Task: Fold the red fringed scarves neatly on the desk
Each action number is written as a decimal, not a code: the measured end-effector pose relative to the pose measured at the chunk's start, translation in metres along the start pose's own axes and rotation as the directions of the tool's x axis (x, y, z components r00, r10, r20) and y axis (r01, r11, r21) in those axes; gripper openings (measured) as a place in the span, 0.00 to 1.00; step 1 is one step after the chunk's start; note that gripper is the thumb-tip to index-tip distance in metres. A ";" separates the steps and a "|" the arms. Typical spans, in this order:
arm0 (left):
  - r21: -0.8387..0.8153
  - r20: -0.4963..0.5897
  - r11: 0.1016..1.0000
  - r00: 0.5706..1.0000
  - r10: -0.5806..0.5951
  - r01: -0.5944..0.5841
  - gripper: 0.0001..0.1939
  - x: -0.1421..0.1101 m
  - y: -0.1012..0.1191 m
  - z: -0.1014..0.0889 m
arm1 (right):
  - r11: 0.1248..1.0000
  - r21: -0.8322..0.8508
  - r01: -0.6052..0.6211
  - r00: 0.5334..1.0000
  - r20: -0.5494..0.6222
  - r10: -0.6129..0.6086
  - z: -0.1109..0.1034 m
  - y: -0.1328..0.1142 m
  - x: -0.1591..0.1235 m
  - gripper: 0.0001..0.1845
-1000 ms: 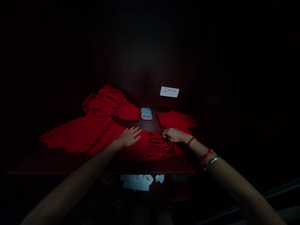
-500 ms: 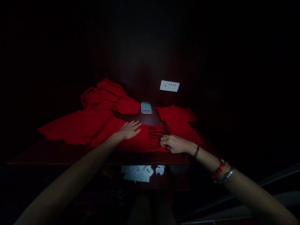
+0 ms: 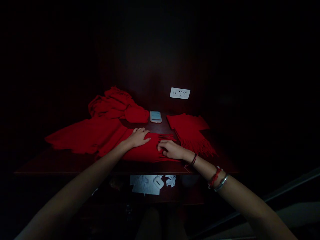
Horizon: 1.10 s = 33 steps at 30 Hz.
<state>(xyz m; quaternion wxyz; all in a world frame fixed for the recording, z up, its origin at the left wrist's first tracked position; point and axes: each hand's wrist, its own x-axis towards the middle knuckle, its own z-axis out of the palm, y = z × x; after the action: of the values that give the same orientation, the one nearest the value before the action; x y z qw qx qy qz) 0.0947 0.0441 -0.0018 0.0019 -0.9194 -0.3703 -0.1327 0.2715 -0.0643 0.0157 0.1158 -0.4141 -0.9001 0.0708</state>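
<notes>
A red fringed scarf [image 3: 140,153] lies lengthwise along the front of the dark table, its tassels toward the right. My left hand [image 3: 139,137] rests palm down on it, thumb apart and fingers a little bent over the far edge. At the base of the tassels, my right hand [image 3: 170,149] has its fingers curled into the fringe; the fingertips are partly hidden. A wider spread of red cloth [image 3: 82,135] joins the scarf on the left. Beyond my right hand sits a folded red scarf [image 3: 187,128] with its fringe hanging toward me.
A crumpled heap of red cloth [image 3: 117,105] is at the back left. A phone [image 3: 156,116] lies near the wall below a white socket plate [image 3: 180,93]. Under the tabletop, a shelf holds papers [image 3: 143,185], a small white case [image 3: 158,182] and crumpled paper [image 3: 171,181].
My right hand has moved left along the fringe, from the tassel ends to their base. The fingers of my left hand have bent and drawn together; that hand stays on the scarf.
</notes>
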 end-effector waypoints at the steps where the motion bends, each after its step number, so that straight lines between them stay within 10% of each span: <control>1: -0.062 0.031 0.998 0.999 0.012 -0.010 0.22 0.005 0.000 -0.005 | 1.000 0.008 -0.008 1.000 0.011 0.008 0.002 0.002 -0.001 0.13; 5: -0.418 0.220 0.905 0.957 0.188 -0.081 0.14 0.031 0.003 -0.037 | 0.986 0.064 -0.157 0.974 -0.157 0.165 -0.009 0.007 -0.008 0.14; 9: -0.650 0.158 0.745 0.932 0.326 -0.151 0.13 0.048 0.019 -0.068 | 0.831 0.482 -0.276 0.776 -0.398 0.489 -0.027 0.020 -0.008 0.33; 13: -0.769 0.119 0.625 0.930 0.347 -0.135 0.15 0.056 0.042 -0.086 | 0.432 0.892 -0.136 0.913 -0.056 0.403 -0.047 0.033 -0.012 0.23; 17: -0.834 0.073 0.536 0.936 0.345 -0.133 0.19 0.068 0.065 -0.088 | 0.272 0.962 -0.002 0.910 -0.111 0.399 -0.074 0.036 -0.036 0.18; 22: -0.814 0.064 0.562 0.937 0.343 -0.150 0.23 0.096 0.081 -0.065 | 0.349 0.934 -0.078 0.843 -0.125 0.524 -0.106 0.049 -0.070 0.14; 29: -0.395 0.039 0.914 0.993 0.113 -0.088 0.22 0.116 0.082 0.004 | 0.679 0.519 -0.519 0.568 -0.384 0.728 -0.086 0.093 -0.078 0.07; 33: -0.117 -0.093 0.992 0.995 0.041 -0.052 0.24 0.090 0.087 0.033 | 0.807 0.089 -0.584 0.710 -0.426 0.561 -0.054 0.093 -0.081 0.09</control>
<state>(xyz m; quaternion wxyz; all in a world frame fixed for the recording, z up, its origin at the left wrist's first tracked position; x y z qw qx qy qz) 0.2244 0.0458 -0.0031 -0.0333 -0.9193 -0.3396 -0.1961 0.4049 -0.0643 0.0349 0.2739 -0.6803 -0.6797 -0.0139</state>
